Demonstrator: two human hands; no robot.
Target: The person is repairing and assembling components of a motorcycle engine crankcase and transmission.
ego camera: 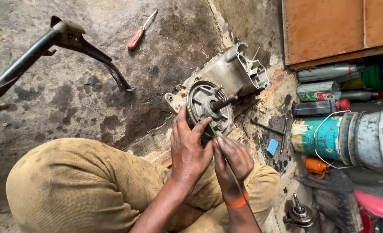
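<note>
Left hand (188, 151) fingers spread flat, gripping the round ribbed metal rotor (206, 108); right hand (232, 159) pinching a thin dark tool (236, 181) at its lower rim; splined shaft (223, 102) juts from the grimy cast casing (230, 73), mid-floor on stained concrete (70, 103); red-handled screwdriver (140, 31) far left.

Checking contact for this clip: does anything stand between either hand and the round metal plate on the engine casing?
Nothing visible does. The left hand rests directly on the round plate, and the right hand touches its lower edge. The splined shaft sticks out above both.
</note>
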